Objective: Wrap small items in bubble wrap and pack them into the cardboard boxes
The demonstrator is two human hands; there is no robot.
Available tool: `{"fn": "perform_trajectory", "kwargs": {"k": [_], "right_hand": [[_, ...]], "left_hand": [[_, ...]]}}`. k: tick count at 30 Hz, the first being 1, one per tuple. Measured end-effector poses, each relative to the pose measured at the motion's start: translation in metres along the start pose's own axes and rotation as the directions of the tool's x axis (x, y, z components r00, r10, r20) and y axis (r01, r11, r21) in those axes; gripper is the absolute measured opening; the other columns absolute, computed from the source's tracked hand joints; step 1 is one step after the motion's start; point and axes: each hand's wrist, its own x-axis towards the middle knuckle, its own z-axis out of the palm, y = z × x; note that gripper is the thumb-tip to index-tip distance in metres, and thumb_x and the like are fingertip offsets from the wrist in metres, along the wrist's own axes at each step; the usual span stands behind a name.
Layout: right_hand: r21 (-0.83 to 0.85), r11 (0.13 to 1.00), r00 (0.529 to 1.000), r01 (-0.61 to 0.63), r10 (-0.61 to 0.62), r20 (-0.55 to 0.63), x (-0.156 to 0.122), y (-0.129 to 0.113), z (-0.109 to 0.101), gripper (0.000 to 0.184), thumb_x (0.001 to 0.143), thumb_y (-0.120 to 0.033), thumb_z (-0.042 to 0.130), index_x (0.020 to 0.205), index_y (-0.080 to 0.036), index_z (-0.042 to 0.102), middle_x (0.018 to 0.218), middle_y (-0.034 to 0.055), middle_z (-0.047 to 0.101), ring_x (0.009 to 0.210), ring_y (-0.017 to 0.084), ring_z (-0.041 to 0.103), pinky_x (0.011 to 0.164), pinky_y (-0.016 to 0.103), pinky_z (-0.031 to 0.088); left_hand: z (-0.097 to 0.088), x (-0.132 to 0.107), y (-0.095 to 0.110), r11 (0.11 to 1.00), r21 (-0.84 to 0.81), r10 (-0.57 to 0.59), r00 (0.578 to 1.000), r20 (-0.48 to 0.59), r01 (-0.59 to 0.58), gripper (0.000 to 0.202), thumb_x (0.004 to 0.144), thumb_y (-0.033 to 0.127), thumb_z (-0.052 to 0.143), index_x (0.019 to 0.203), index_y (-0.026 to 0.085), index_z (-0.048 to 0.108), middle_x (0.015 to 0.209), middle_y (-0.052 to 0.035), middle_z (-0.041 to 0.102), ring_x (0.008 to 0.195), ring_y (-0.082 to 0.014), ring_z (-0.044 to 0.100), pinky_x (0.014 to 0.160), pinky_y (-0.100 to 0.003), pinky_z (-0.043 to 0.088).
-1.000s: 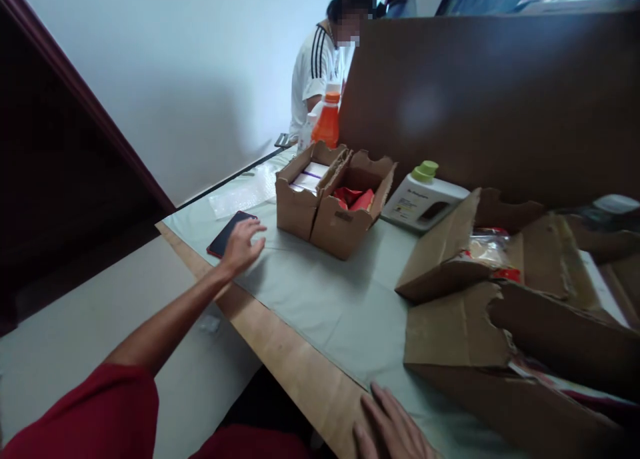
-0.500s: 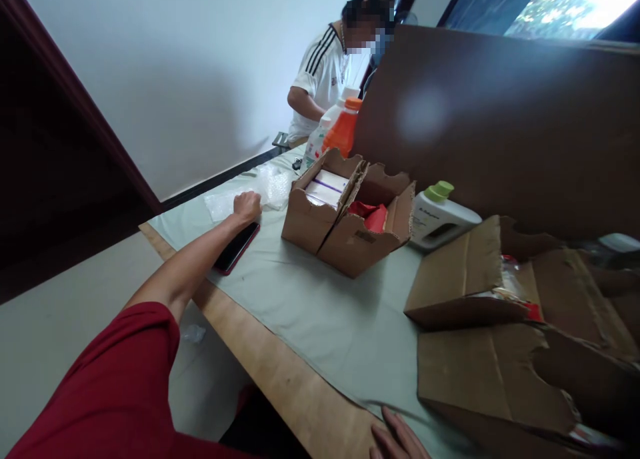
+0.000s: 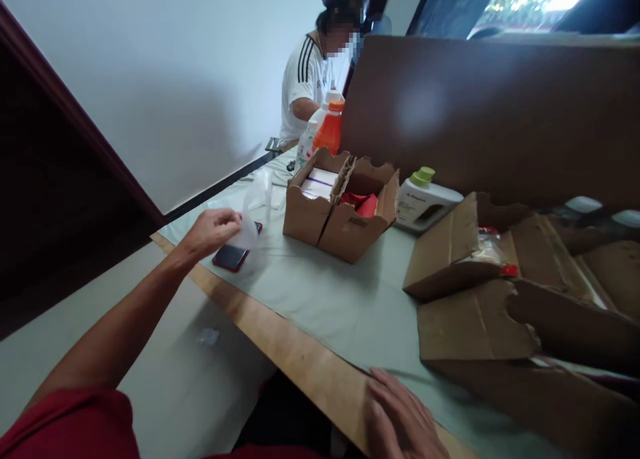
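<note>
My left hand [image 3: 215,229] is closed in a pinch on a translucent sheet of bubble wrap [image 3: 247,229], which hangs above the far left part of the table. Below it, partly covered by the sheet, a phone [image 3: 230,258] with a red edge lies on the cloth. My right hand [image 3: 403,416] rests on the table's near edge, its fingers stretched out and holding nothing. Nearest to that hand is an open cardboard box [image 3: 470,326] on the right.
Two joined cardboard boxes [image 3: 320,222] hold white packs and something red. Behind them stand an orange bottle [image 3: 329,131] and white bottles. A white jug [image 3: 425,202] with a green cap leans near a brown panel [image 3: 480,119]. A person in a white shirt [image 3: 303,79] sits beyond.
My left hand has come back toward me, lifting the bubble wrap off the table over the phone. My right hand has come further into view at the table edge. The view has shifted slightly.
</note>
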Motion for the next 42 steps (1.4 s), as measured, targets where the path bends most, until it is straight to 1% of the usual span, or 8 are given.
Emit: {"fn": "perform_trajectory", "kwargs": {"k": [3,7,11,14,24,30,35,42], "right_hand": [[0.376,0.894,0.96,-0.244,0.169,0.222,0.027,-0.035,0.016,0.027,0.097,-0.038,0.062,0.121,-0.03,0.073,0.135,0.0073,0.07,0.124,0.028,0.066,0.102,0.044,0.055],[0.72,0.348,0.797,-0.601,0.187,0.575,0.046,-0.061,0.032,0.064,0.086,-0.066,0.068,0.136,-0.026,0.064,0.141,0.0131,0.065,0.129,0.031,0.062,0.102,0.045,0.053],[0.763,-0.162,0.742,-0.626,0.178,0.647,0.045,-0.057,0.023,0.081,0.075,-0.086,0.064,0.122,-0.02,0.07,0.126,0.0144,0.072,0.121,0.033,0.066,0.101,0.048,0.052],[0.78,-0.256,0.702,-0.571,0.34,0.626,0.043,-0.043,0.01,0.068,0.065,-0.074,0.081,0.106,-0.02,0.074,0.109,0.0103,0.077,0.107,0.03,0.071,0.098,0.045,0.054],[0.83,0.393,0.8,-0.395,0.592,0.101,0.073,-0.005,-0.005,0.044,0.074,-0.052,0.079,0.104,-0.021,0.07,0.09,0.0025,0.074,0.074,0.017,0.066,0.069,0.031,0.056],[0.678,0.564,0.804,-0.472,0.59,0.069,0.074,0.023,-0.006,0.058,0.079,-0.05,0.076,0.126,-0.019,0.064,0.116,0.0137,0.073,0.103,0.029,0.069,0.086,0.044,0.057],[0.093,0.982,0.982,-0.167,0.174,-0.07,-0.031,0.005,-0.038,0.052,0.099,-0.025,0.057,0.15,-0.025,0.049,0.148,0.0135,0.058,0.135,0.03,0.055,0.11,0.052,0.047],[-0.148,0.974,0.985,0.17,-0.163,0.056,-0.084,-0.031,-0.022,0.059,0.092,-0.006,0.054,0.148,-0.021,0.049,0.145,0.018,0.06,0.139,0.032,0.052,0.102,0.049,0.05]], "left_hand": [[0.011,-0.064,0.018,0.905,-0.421,0.067,0.957,0.284,0.061,0.015,0.067,0.032,0.061,0.064,0.018,0.059,0.067,0.0014,0.058,0.061,-0.0123,0.05,0.059,-0.023,0.041],[0.05,-0.127,0.032,0.614,-0.679,0.139,0.791,0.595,0.403,0.012,0.06,0.028,0.064,0.062,0.017,0.061,0.062,0.001,0.056,0.059,-0.0123,0.048,0.058,-0.024,0.04],[0.096,-0.164,0.038,0.365,-0.639,0.256,0.586,0.768,0.677,0.013,0.056,0.023,0.067,0.066,0.014,0.068,0.069,-0.0037,0.065,0.064,-0.0158,0.056,0.061,-0.027,0.042],[0.122,-0.185,0.041,0.274,-0.552,0.303,0.474,0.827,0.788,0.015,0.055,0.022,0.071,0.067,0.013,0.071,0.07,-0.006,0.068,0.067,-0.0183,0.06,0.067,-0.029,0.045],[0.152,-0.256,0.038,0.426,-0.551,0.089,0.572,0.815,0.718,0.072,0.073,0.048,0.088,0.133,0.016,0.064,0.11,-0.0116,0.074,0.101,-0.0277,0.07,0.093,-0.037,0.051],[0.153,-0.252,0.039,0.408,-0.57,0.005,0.623,0.782,0.713,0.119,0.075,0.047,0.088,0.165,0.024,0.014,0.118,-0.0157,0.072,0.099,-0.028,0.072,0.088,-0.039,0.054],[0.14,-0.258,0.021,0.409,-0.524,0.045,0.557,0.829,0.747,0.084,0.077,0.042,0.089,0.151,0.03,0.051,0.131,-0.0146,0.068,0.105,-0.028,0.071,0.088,-0.039,0.055],[0.145,-0.249,0.045,0.113,-0.422,-0.067,0.431,0.9,0.9,0.043,0.069,0.035,0.09,0.106,0.016,0.079,0.098,-0.0088,0.075,0.081,-0.0171,0.07,0.076,-0.027,0.057]]}}
